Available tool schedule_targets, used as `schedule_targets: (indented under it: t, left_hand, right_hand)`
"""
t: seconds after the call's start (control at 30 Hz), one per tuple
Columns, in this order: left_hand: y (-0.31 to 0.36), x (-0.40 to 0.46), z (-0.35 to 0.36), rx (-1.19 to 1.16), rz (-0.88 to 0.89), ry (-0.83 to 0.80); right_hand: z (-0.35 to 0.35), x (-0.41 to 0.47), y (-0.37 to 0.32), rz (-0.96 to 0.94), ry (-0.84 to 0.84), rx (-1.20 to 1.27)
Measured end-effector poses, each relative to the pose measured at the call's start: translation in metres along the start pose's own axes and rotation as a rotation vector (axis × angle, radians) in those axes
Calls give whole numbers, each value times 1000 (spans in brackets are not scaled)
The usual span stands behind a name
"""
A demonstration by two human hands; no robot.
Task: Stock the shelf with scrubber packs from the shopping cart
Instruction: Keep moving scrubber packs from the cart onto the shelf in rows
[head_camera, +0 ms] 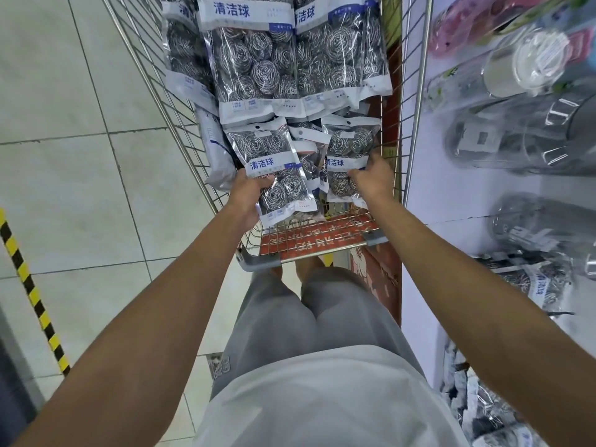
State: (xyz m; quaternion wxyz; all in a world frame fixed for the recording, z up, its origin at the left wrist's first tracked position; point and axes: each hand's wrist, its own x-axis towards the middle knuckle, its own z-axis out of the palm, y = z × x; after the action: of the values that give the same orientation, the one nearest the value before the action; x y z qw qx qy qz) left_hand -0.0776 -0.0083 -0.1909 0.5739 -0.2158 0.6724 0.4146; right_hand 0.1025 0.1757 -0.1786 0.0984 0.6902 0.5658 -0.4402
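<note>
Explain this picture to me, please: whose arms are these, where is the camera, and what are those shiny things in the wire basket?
There is no machine here. A person wears a camera on the head, looking down, so you see their own two bare arms, their grey shorts and the tiled floor.

In front of them stands a wire shopping cart full of clear bags of steel-wool scrubber balls. Large packs lie at the far end, and small packs at the near end.

The left hand grips one small scrubber pack by its lower part. The right hand pinches a second small pack beside it. Both packs are still inside the cart.

On the right is the shelf to be stocked; it already holds goods wrapped in clear plastic, some too blurred to name.
</note>
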Motion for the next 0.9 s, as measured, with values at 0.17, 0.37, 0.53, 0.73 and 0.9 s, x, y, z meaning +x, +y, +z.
schedule_targets:
  t: [0.17,0.37,0.53,0.73,0.9]
  left_hand:
    - [0,-11,-2,13,5,-11]
    - [-7,-20,-12,22,8,-47]
    - [-1,-53,-7,61,35,-53]
    - [8,-103,-16,122,126,-65]
    - [23,-168,-18,114,244,-66]
  right_hand:
    - [8,-8,3,-73,108,-155]
    - [16,-16,2,-125,122,-131]
    - [5,-21,0,-67,54,21]
    - [-28,-56,0,-82,-2,261]
    - [-62,-103,-1,-106,-59,506]
